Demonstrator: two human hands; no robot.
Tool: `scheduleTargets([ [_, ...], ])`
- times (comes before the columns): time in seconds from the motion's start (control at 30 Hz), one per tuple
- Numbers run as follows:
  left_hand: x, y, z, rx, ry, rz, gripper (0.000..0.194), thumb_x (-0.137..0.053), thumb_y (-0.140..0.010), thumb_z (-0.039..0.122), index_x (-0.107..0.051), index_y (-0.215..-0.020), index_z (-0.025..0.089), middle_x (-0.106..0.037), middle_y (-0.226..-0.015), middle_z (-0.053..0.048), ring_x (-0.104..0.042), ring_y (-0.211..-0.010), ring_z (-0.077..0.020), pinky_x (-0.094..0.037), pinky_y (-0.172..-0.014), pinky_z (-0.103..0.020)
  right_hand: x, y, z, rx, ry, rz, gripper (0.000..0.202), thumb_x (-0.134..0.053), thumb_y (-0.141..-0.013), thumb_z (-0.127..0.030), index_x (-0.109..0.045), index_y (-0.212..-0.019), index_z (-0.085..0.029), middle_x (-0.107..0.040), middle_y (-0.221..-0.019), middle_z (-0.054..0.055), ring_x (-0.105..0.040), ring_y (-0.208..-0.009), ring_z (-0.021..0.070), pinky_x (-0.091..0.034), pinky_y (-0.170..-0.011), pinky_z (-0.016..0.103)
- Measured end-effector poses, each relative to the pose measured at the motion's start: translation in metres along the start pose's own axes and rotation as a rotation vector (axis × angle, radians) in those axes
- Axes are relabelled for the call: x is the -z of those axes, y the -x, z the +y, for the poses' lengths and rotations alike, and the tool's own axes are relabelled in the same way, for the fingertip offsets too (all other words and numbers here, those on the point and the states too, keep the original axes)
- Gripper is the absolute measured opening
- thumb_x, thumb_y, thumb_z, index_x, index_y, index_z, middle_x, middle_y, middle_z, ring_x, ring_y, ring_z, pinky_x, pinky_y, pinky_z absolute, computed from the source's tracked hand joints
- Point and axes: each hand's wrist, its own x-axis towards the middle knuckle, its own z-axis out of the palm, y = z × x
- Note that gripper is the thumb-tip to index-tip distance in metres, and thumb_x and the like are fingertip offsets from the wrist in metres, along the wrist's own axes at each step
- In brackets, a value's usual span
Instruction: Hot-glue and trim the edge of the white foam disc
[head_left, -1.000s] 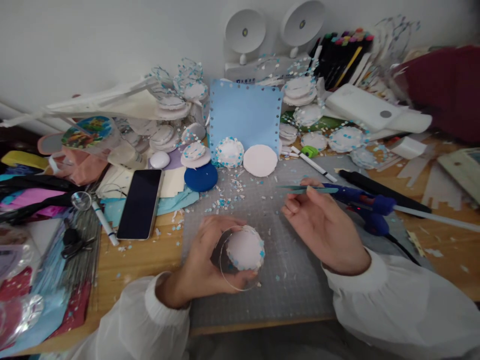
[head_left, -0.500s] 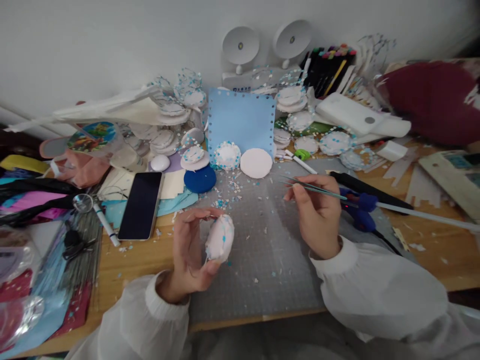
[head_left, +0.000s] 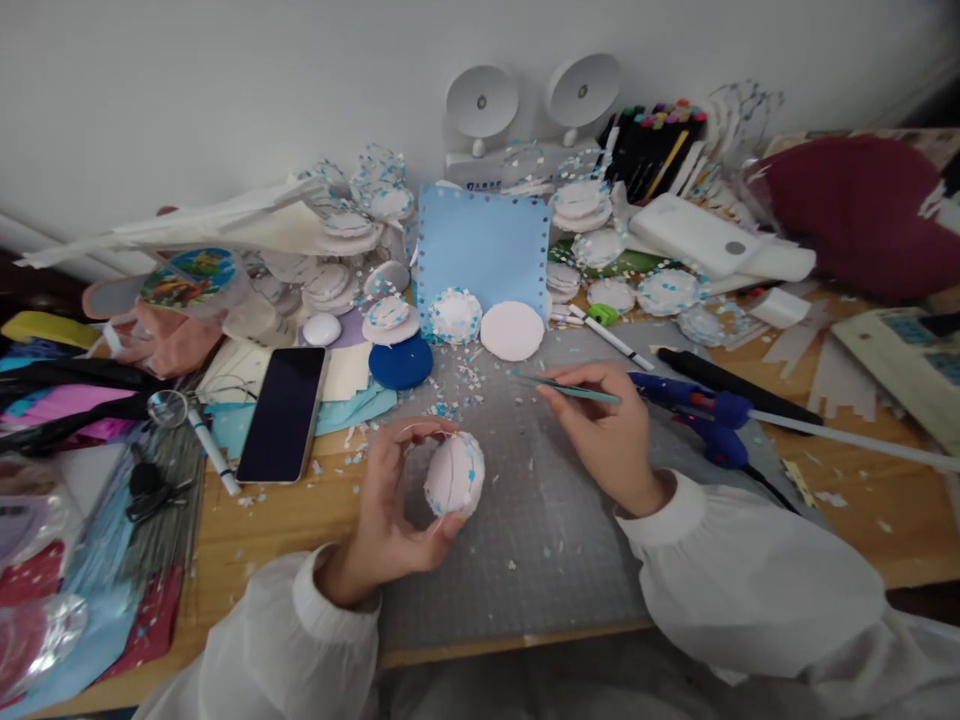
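Disc (head_left: 461, 468): over the near left of the mat (head_left: 555, 560), long axis near upright, rim pinched by left hand (head_left: 386, 510). Right hand (head_left: 615, 430) pinches tweezers (head_left: 596, 394) over the mat's right half, tips leftward. Versus earlier, disc shows more face; tweezers lie nearer it.

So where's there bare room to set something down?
The gray mat between your left hand and right hand, bar scraps; also some wood between the phone and your left sleeve. It's crowded left of the phone and along the wall.
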Motion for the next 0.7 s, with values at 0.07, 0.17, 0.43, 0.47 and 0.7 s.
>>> scheduleTargets([
  [0.07,0.000,0.001,-0.003,-0.006,-0.009,0.003,0.055,-0.063,-0.076,0.044,-0.045,-0.123,0.023,-0.052,-0.112,-0.012,-0.054,-0.105,-0.0291,-0.043,-0.088,-0.047,-0.003,0.003,0.001,0.010,0.034,-0.048,0.011,-0.069,-0.079,-0.021,-0.058,-0.082,-0.024,-0.069,-0.086,0.003,-0.067,-0.087,0.0186,-0.054,-0.080,0.037],
  [0.17,0.001,0.000,-0.005,-0.010,-0.057,-0.017,0.055,-0.065,-0.073,0.038,-0.046,-0.123,0.023,-0.052,-0.113,-0.012,-0.054,-0.103,-0.0284,-0.044,-0.087,-0.046,-0.008,0.007,0.001,0.032,0.057,-0.150,0.006,-0.066,-0.081,-0.021,-0.060,-0.080,-0.023,-0.071,-0.084,0.003,-0.068,-0.084,0.0182,-0.054,-0.077,0.036],
  [0.43,0.001,-0.006,0.009,0.092,-0.190,-0.283,0.063,-0.072,-0.062,0.025,-0.046,-0.119,0.022,-0.057,-0.112,-0.011,-0.056,-0.104,-0.0298,-0.045,-0.090,-0.048,-0.020,0.001,0.008,0.037,0.073,-0.176,0.004,-0.064,-0.082,-0.021,-0.061,-0.081,-0.023,-0.072,-0.084,0.003,-0.069,-0.083,0.0176,-0.055,-0.075,0.034],
  [0.47,0.001,-0.006,0.010,0.096,-0.195,-0.296,0.063,-0.072,-0.061,0.024,-0.046,-0.119,0.022,-0.058,-0.112,-0.011,-0.056,-0.105,-0.0303,-0.045,-0.091,-0.049,-0.021,0.000,0.009,0.037,0.077,-0.178,0.003,-0.064,-0.082,-0.022,-0.061,-0.081,-0.023,-0.072,-0.084,0.003,-0.069,-0.083,0.0176,-0.055,-0.075,0.034],
  [0.7,-0.002,-0.007,0.012,0.105,-0.223,-0.334,0.065,-0.075,-0.063,0.028,-0.045,-0.120,0.023,-0.058,-0.113,-0.010,-0.057,-0.105,-0.0301,-0.047,-0.090,-0.048,-0.025,-0.003,0.013,0.017,0.111,-0.199,0.005,-0.064,-0.081,-0.026,-0.061,-0.079,-0.023,-0.071,-0.082,0.002,-0.067,-0.079,0.0181,-0.053,-0.070,0.033],
])
